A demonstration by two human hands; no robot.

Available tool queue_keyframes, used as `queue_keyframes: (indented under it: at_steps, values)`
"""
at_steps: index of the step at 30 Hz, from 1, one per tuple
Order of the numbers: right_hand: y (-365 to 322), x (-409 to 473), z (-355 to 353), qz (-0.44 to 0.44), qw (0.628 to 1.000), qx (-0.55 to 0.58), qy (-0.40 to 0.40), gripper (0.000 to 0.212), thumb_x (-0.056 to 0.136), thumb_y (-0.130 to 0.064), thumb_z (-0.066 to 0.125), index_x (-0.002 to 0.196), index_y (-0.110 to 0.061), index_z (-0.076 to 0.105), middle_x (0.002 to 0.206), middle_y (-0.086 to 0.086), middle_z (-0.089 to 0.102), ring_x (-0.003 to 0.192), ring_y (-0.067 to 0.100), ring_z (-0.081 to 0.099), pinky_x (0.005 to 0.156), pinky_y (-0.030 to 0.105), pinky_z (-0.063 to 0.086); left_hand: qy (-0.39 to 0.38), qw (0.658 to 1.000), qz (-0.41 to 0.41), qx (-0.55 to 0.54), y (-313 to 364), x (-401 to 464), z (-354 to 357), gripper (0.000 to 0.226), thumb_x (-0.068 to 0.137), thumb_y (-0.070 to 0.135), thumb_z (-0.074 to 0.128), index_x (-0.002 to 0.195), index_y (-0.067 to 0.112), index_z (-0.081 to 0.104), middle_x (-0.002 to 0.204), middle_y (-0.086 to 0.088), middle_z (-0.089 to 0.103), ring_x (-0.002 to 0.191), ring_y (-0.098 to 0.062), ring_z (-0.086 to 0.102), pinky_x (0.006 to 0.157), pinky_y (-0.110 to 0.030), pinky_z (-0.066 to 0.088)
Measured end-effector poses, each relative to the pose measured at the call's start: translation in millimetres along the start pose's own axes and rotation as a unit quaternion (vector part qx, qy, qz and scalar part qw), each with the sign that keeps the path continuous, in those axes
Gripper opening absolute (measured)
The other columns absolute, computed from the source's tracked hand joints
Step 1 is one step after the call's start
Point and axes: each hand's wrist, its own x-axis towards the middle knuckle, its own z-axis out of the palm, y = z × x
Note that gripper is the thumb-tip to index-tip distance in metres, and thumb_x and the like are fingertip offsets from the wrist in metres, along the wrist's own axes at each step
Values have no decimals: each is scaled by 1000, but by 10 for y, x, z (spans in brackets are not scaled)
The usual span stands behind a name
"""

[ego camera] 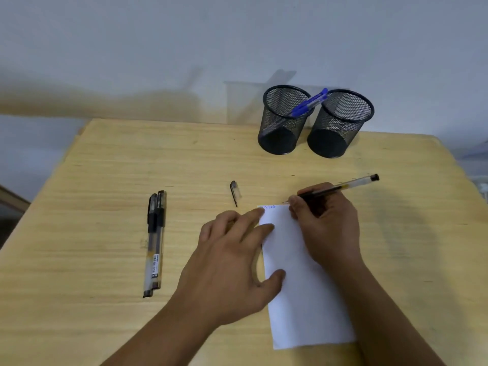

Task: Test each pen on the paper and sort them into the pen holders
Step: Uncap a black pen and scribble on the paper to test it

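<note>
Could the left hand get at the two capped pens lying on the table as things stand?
Probably yes: the left hand lies flat on the paper, holding nothing, and only bare table separates it from the capped pens.

Two bare forearms are showing from the bottom edge, with no sleeve reaching into view. The left hand and right hand are wearing no gloves, and seemingly no rings or watch, though the picture is soft.
</note>
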Motion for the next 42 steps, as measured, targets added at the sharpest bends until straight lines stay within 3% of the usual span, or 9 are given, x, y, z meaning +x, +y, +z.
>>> queue_keyframes:
  at_steps: [3, 14, 22, 35, 42]
  values:
    - [5, -4, 4, -7, 1000, -18, -10, 6, 86, -29, 70, 84, -29, 65, 71, -21, 66, 75, -14, 62, 62, 2, 42, -13, 1000, -11, 5, 19, 13, -4, 74, 76, 70, 46, 141, 33, 41, 156, 18, 27, 133, -17, 28, 107, -35, 24]
    - [24, 7, 32, 5, 1000, 3, -19, 8, 84, -25, 73, 82, -23, 66, 71, -12, 71, 72, -2, 67, 61, 7, 46, -14, 1000, -22, 15, 44, 41, 15, 71, 73, 69, 51, 134, 32, 50, 153, 14, 36, 127, -19, 37, 99, -40, 35]
    - [4, 1, 40, 3, 1000, -7, -25, 7, 85, -26, 73, 83, -21, 67, 71, -12, 71, 73, -3, 67, 66, 9, 50, -13, 999, -24, 16, 39, 45, 18, 71, 72, 69, 52, 133, 32, 51, 152, 13, 39, 127, -20, 38, 99, -40, 35]
    - [-33, 21, 37, -16, 999, -30, -35, 7, 86, -23, 72, 85, -17, 67, 70, -18, 66, 75, -12, 63, 62, 0, 43, -16, 999, -26, 12, 34, 61, 14, 72, 72, 70, 51, 134, 33, 51, 152, 13, 38, 129, -19, 37, 100, -41, 33]
    - [-23, 8, 33, -17, 999, -24, -32, 7, 85, -21, 72, 83, -18, 66, 69, -15, 68, 76, -5, 65, 64, 5, 47, -19, 999, -29, 7, 36, 63, 17, 73, 72, 70, 51, 134, 33, 50, 152, 15, 38, 129, -19, 36, 102, -41, 33]
